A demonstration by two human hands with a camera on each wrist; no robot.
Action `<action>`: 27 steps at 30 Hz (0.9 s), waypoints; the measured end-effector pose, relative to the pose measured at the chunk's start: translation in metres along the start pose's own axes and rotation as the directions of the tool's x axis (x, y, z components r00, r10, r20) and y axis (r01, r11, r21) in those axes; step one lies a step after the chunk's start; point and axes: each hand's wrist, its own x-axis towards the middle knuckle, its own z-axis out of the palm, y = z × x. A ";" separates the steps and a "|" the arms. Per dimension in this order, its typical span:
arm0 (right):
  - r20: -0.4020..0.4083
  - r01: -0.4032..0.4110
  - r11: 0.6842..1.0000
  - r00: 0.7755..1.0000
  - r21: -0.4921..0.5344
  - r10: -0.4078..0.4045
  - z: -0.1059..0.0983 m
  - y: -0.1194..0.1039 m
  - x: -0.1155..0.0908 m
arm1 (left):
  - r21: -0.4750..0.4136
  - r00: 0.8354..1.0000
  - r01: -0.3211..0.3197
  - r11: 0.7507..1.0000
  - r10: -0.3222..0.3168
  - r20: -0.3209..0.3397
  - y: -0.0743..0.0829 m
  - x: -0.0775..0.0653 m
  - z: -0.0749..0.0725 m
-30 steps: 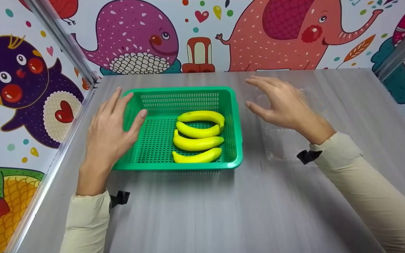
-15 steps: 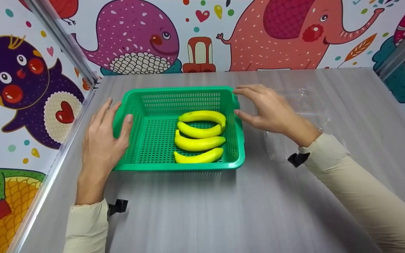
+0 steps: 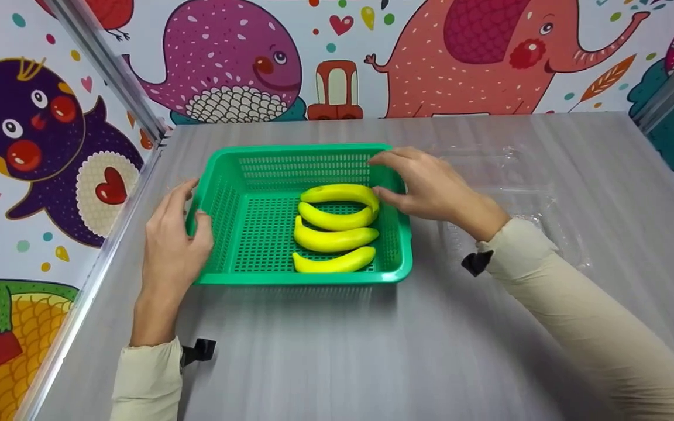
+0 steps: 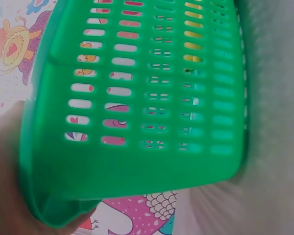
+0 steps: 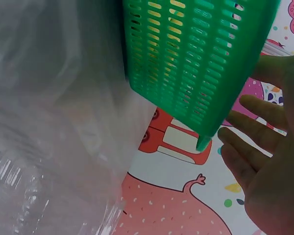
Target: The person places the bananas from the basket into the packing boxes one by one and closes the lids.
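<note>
Head view: we're seeing four curved yellow bananas (image 3: pixel 337 240) in a green basket (image 3: pixel 308 279), right hand (image 3: pixel 425 184) hanging spread, grip of left hand (image 3: pixel 174 240) unclear.

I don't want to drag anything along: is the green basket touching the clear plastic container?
Apart. The head view shows a strip of grey tabletop between the green basket and the clear plastic container to its right.

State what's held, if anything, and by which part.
The left hand seems to hold the green basket by its left rim; the right hand holds nothing.
</note>
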 end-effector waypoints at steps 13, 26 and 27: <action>0.067 -0.003 1.000 0.998 0.001 0.003 0.010 -0.009 0.019 | -0.011 0.993 0.114 0.993 -0.113 0.017 -0.002 -0.005 -0.002; 0.089 0.036 0.999 0.995 0.021 -0.038 0.021 -0.017 0.032 | -0.001 0.990 0.141 0.990 -0.141 0.003 -0.003 -0.005 -0.002; 0.091 0.037 0.999 0.995 0.022 -0.039 0.023 -0.018 0.033 | 0.001 0.990 0.144 0.990 -0.144 0.003 -0.003 -0.005 -0.002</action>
